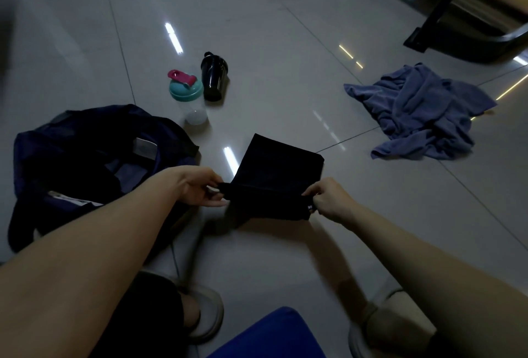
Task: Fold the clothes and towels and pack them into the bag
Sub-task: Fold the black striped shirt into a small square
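- Looking down at a glossy pale tiled floor (285,43) in dim light, with bright streaks of reflected lamps.
- At centre: a black garment (274,175), already folded into a compact rectangle, near edge lifted, far end apparently resting on the tiles.
- Pinched at its near left corner by the left hand (200,186), fingers and thumb closed on the cloth.
- Pinched at its near right corner by the right hand (331,200), likewise closed on the cloth, next to a small white tag.
- Just left of the garment: a dark navy bag (85,163), slumped on the floor with its mouth open; pale shapes inside, too dark to identify.
- Well apart to the right: a blue-grey towel (420,115), crumpled in a heap, not yet folded.
- Beyond the bag: a clear shaker bottle (187,95) with a teal lid and pink cap, and just beside it a black bottle (213,78).
- At the bottom edge: bright blue fabric (274,335), impossible to say whether worn or waiting to be packed.
- Judged progress: roughly midway at best. Black garment nearly folded but not in the bag; towel untouched; packing of both still to do.
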Available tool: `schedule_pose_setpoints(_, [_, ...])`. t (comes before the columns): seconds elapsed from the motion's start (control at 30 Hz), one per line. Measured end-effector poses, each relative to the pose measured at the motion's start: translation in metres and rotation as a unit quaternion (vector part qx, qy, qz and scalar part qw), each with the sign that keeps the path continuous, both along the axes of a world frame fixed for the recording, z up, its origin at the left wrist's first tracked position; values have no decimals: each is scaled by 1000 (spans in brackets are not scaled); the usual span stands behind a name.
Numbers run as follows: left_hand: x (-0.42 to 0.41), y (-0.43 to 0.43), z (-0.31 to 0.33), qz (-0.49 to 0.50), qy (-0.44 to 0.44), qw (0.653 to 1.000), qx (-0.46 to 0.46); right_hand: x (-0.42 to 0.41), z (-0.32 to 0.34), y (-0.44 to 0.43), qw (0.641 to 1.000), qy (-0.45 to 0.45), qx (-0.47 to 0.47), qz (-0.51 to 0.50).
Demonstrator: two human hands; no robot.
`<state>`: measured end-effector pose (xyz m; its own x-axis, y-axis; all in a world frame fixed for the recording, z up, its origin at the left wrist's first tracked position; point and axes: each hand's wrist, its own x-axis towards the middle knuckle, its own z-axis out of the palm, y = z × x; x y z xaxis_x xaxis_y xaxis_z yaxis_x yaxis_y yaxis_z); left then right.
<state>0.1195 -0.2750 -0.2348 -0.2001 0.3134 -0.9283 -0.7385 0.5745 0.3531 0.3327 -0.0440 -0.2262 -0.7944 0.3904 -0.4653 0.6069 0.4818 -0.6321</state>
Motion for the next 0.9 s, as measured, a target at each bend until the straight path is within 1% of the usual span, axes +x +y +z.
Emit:
schedule_pose_setpoints(0.13, [-3, 6, 12, 25, -8, 998, 49, 3, 3, 3, 997, 9, 53, 55])
schedule_pose_setpoints(0.2, [-7, 9, 10, 6, 4, 998, 58, 7, 2, 5, 996, 6, 56, 74])
schedule_pose_setpoints(0.27, [-12, 10, 3, -9, 23, 998, 65, 11, -3, 7, 992, 6, 81, 92])
schedule_pose_setpoints(0.33, [-13, 13, -4, -34, 61, 995, 76, 15, -12, 7, 981, 19, 143, 129])
schedule_pose_setpoints(0.4, [-12, 17, -9, -46, 117, 988, 85, 18, -21, 1, 968, 40, 195, 150])
schedule_pose_setpoints(0.47, [-10, 22, -11, -65, 203, 975, 66, 18, -25, -5, 964, 66, 215, 144])
schedule_pose_setpoints(0.5, [-9, 22, -10, -90, 248, 964, 45, 17, -25, -5, 965, 74, 212, 138])
schedule_pose_setpoints(0.57, [-13, 19, -9, -144, 310, 940, 13, 13, -21, 0, 972, 70, 184, 129])
schedule_pose_setpoints(0.6, [-15, 17, -7, -167, 323, 931, 8, 11, -19, 6, 979, 58, 152, 123])
schedule_pose_setpoints(0.63, [-17, 15, -6, -188, 326, 926, 11, 10, -17, 13, 987, 46, 105, 115])
schedule_pose_setpoints(0.7, [-19, 13, -4, -216, 304, 927, 42, 9, -11, 27, 996, 28, -18, 78])
schedule_pose_setpoints(0.77, [-19, 13, -4, -232, 269, 931, 81, 11, -9, 40, 992, 22, -122, 28])
schedule_pose_setpoints(0.8, [-20, 14, -6, -229, 261, 933, 90, 13, -8, 44, 987, 21, -158, 3])
schedule_pose_setpoints(0.9, [-25, 24, -22, -179, 283, 935, 115, 13, -15, 54, 967, 48, -238, -80])
